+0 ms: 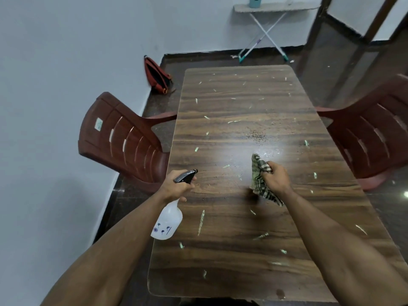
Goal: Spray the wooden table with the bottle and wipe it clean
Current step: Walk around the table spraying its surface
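A long wooden table (pixel 242 250) stretches away from me, strewn with pale scraps and dark crumbs. My left hand (pixel 176 184) grips the black trigger head of a clear spray bottle (pixel 167 224) over the table's left edge, nozzle aimed toward the table's middle. A faint mist and wet sheen show ahead of the nozzle. My right hand (pixel 276 177) holds a bunched checked cloth (pixel 260 180) just above the table's right-centre.
A dark red plastic chair (pixel 123 140) stands at the table's left side and another (pixel 371 133) at the right. A red backpack (pixel 157 75) leans on the wall beyond. A folding stand (pixel 265 29) is at the far wall.
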